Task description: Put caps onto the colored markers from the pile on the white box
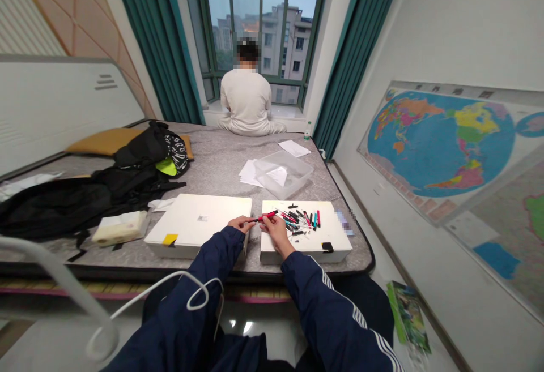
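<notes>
Between my two hands is a red and black pen (267,215), held roughly level over the gap between two white boxes. My left hand (241,223) is closed on its dark left end, beside the left white box (182,219). The fingers of my right hand (276,231) pinch the red part, above the right white box (312,253). On that box lies a loose heap of pen parts (304,219) in red, black, teal and white. Whether the held pen is in one piece or two I cannot tell.
Behind the boxes stand a clear plastic bin (293,176) and white papers (250,174). A tissue pack (121,227) and black bags (85,196) lie at left. A person in white (246,97) sits facing the window. A white cable (148,298) crosses near my left sleeve.
</notes>
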Tool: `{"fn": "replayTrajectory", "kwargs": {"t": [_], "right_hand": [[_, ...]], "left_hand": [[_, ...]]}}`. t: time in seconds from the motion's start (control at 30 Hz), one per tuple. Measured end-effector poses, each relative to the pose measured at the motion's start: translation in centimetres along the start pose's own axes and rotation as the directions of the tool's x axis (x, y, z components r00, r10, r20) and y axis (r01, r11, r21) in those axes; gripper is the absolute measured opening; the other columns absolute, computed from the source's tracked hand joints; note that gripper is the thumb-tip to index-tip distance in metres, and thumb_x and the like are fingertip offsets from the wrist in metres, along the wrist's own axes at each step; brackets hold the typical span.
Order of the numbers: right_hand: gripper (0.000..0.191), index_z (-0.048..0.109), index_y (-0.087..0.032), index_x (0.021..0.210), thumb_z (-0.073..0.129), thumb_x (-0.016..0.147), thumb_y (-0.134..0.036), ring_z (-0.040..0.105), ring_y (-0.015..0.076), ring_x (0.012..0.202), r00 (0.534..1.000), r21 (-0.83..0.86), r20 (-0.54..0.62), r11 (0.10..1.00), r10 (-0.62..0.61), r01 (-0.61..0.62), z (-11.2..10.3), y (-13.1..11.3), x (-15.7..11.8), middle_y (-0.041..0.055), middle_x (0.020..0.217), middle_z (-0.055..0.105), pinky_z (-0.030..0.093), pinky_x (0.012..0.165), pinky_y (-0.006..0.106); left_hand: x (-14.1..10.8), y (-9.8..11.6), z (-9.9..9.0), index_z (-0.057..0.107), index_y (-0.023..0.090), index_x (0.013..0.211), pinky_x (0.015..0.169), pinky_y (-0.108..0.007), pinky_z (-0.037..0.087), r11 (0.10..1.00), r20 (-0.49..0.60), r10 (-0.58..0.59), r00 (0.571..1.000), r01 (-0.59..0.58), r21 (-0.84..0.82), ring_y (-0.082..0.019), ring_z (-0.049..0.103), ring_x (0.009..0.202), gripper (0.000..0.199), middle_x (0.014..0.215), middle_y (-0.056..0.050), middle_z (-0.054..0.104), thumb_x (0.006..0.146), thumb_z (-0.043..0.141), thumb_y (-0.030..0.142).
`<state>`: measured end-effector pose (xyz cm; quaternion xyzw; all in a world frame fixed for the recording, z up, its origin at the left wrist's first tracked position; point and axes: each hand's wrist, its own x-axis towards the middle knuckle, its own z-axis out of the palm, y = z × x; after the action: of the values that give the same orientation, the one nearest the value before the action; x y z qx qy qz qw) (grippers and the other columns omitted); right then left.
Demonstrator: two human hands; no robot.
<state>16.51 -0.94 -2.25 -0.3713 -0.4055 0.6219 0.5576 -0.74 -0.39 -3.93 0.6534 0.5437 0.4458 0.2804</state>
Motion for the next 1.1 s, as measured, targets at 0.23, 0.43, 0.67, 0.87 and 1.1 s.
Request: {"fn": "replayTrajectory", "kwargs": {"t": [0.23,0.43,0.67,0.87,1.1], "right_hand": [[0.039,0.066,-0.013,0.091,0.071,0.071,-0.046,0.066,0.0205,0.088,0.999,-0.029,0.049,1.000,-0.010,0.011,-0.1,-0.1,-0.1,0.0114,0.094,0.070,0.055,0.074,0.032],[0.035,0.064,-0.013,0.079,0.072,0.068,-0.046,0.065,0.0184,0.075,0.999,-0.103,-0.040,0.994,-0.033,0.029,0.0,0.4,0.1,0.0079,0.080,0.069,0.055,0.066,0.030],[0.032,0.061,-0.015,0.067,0.069,0.070,-0.046,0.058,0.0142,0.057,0.995,-0.319,-0.018,0.943,-0.102,0.092,-0.1,0.3,0.0,0.0021,0.061,0.062,0.049,0.056,0.025],[0.032,0.054,-0.018,0.058,0.059,0.079,-0.041,0.053,0.0113,0.049,0.986,-0.480,-0.006,0.866,-0.164,0.141,0.2,-0.6,-0.6,-0.0019,0.051,0.056,0.043,0.052,0.022],[0.048,0.060,-0.015,0.058,0.054,0.081,-0.056,0.050,0.0105,0.045,0.993,-0.429,-0.020,0.898,-0.116,0.096,0.4,-0.5,-1.1,0.0012,0.052,0.058,0.040,0.046,0.021]], "left_hand": [[-0.1,0.2,-0.1,0.075,0.014,0.089,0.054,-0.025,0.037,1.000,0.069,0.020,0.997,-0.020,-0.009,-0.012,0.051,0.056,0.036,0.076,-0.007,0.071,0.077,0.059,0.044],[0.0,0.3,0.1,0.075,0.017,0.088,0.044,-0.023,0.028,0.999,0.037,-0.013,0.999,0.014,-0.033,-0.007,0.036,0.044,0.035,0.071,-0.003,0.068,0.068,0.067,0.046],[0.0,0.1,0.4,0.072,0.016,0.080,0.041,-0.022,0.023,0.995,0.026,-0.092,0.995,0.093,-0.042,-0.007,0.031,0.040,0.037,0.049,0.003,0.055,0.059,0.074,0.046],[0.2,0.9,0.0,0.072,0.016,0.076,0.041,-0.021,0.024,0.997,0.067,-0.063,0.996,0.066,-0.045,-0.005,0.031,0.040,0.035,0.049,0.004,0.055,0.056,0.076,0.045],[0.2,1.6,-0.4,0.072,0.015,0.075,0.039,-0.021,0.026,0.997,0.087,-0.058,0.994,0.063,-0.053,-0.005,0.032,0.038,0.036,0.048,0.004,0.056,0.054,0.079,0.044]]}}
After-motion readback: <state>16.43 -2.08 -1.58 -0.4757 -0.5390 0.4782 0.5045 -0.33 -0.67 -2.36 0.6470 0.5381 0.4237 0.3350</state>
